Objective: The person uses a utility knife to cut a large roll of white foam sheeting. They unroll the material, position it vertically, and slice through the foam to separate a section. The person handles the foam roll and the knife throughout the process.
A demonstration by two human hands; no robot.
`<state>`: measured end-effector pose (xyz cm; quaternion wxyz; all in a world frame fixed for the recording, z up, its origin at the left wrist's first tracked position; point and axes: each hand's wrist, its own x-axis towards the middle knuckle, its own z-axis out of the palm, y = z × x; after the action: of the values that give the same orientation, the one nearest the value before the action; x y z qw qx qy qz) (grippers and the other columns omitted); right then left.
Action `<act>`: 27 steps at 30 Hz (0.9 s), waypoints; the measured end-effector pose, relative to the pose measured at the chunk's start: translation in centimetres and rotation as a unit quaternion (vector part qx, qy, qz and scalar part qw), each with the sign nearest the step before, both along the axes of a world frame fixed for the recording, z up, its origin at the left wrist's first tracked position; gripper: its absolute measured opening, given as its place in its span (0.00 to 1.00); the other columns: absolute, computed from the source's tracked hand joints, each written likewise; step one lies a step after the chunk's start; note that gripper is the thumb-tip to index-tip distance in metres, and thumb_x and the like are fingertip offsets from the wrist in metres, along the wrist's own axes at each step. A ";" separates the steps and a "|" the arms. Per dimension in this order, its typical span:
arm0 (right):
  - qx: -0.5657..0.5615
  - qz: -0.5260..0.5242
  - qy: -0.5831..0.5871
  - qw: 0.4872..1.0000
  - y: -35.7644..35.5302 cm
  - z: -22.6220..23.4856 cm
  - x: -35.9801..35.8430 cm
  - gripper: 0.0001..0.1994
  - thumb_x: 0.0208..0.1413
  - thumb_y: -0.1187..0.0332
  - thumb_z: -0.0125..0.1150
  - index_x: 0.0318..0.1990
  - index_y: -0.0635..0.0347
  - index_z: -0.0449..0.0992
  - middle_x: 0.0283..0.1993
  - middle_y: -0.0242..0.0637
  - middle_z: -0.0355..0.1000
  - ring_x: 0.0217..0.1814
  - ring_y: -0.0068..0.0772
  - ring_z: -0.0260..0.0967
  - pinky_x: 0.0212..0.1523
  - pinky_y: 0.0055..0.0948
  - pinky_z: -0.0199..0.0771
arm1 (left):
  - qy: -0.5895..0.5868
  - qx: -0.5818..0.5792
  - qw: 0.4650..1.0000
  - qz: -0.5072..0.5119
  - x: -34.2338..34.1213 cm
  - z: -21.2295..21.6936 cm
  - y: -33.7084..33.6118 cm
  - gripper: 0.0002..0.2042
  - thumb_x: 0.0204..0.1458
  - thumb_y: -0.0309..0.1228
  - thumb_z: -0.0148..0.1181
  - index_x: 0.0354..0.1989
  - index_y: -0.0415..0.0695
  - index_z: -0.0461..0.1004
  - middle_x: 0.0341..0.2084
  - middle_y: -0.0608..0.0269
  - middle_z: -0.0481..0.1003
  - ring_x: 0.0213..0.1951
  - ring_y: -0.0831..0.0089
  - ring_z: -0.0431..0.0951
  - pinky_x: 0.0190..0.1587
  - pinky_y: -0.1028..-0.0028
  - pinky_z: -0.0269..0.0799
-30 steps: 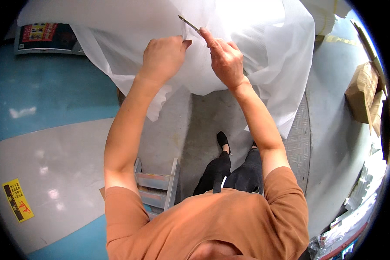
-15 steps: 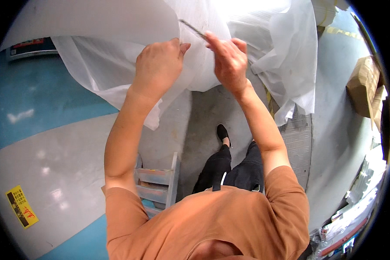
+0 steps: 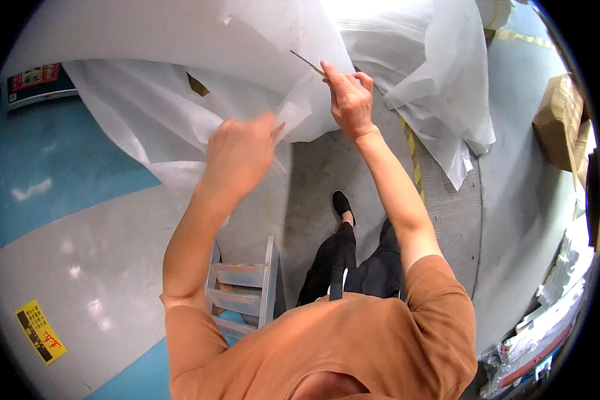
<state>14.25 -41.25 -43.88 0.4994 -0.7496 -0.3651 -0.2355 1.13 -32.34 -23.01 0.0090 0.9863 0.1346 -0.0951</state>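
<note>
A large sheet of white packing foam spreads across the top of the view, its loose lower flap hanging in folds. My left hand, slightly blurred, is closed on the edge of that flap, and a piece of foam sticks out beyond its fingers. To the right, my right hand grips a knife with a thin dark blade. The blade points up and left, in front of the foam. Most of its handle is hidden by my fingers. A small gap in the foam shows something brown behind.
A grey metal step ladder stands below my left forearm. More foam hangs at the upper right, above a patterned floor plate. A cardboard box is at the right. A yellow label sits on the grey surface at lower left.
My left hand has moved down, drawing the foam flap with it. The knife in my right hand has dropped slightly and now sits farther from the left hand. A gap shows in the foam.
</note>
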 end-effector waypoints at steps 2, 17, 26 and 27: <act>-0.110 -0.017 0.036 0.993 0.5 -6.9 0.1 0.18 0.50 0.80 0.56 0.50 0.54 0.72 0.31 0.29 0.75 0.36 0.28 0.73 0.49 0.31 0.60 | -0.012 0.015 1.000 0.002 -0.1 0.1 -0.3 0.14 0.57 0.35 0.54 0.24 0.39 0.69 0.15 0.46 0.70 0.23 0.49 0.73 0.26 0.58 0.66; -0.102 0.050 0.036 0.993 1.9 -21.5 -0.3 0.07 0.51 0.73 0.60 0.37 0.56 0.71 0.30 0.32 0.73 0.35 0.32 0.71 0.54 0.38 0.58 | -0.063 0.204 0.977 -0.013 0.9 -17.5 3.5 0.40 0.39 0.53 0.68 0.56 0.37 0.65 0.53 0.46 0.66 0.58 0.57 0.64 0.59 0.60 0.56; -0.014 0.040 -0.094 0.995 4.4 -22.8 0.2 0.04 0.54 0.74 0.59 0.34 0.57 0.70 0.20 0.32 0.67 0.23 0.35 0.67 0.39 0.32 0.59 | -0.042 0.218 0.973 0.054 3.9 -32.6 4.2 0.18 0.45 0.45 0.65 0.36 0.42 0.76 0.23 0.59 0.78 0.33 0.63 0.79 0.44 0.67 0.64; -0.030 0.034 -0.099 0.994 4.7 -23.3 0.1 0.04 0.54 0.74 0.59 0.33 0.57 0.69 0.19 0.32 0.67 0.22 0.35 0.66 0.38 0.32 0.59 | -0.020 0.194 0.979 0.065 3.5 -33.3 4.8 0.15 0.47 0.42 0.64 0.34 0.43 0.77 0.22 0.59 0.78 0.32 0.63 0.79 0.44 0.66 0.64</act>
<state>14.31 -36.52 -67.21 0.4457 -0.7245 -0.4451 -0.2800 4.64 -27.54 -56.30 -0.1739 0.9602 0.2137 -0.0465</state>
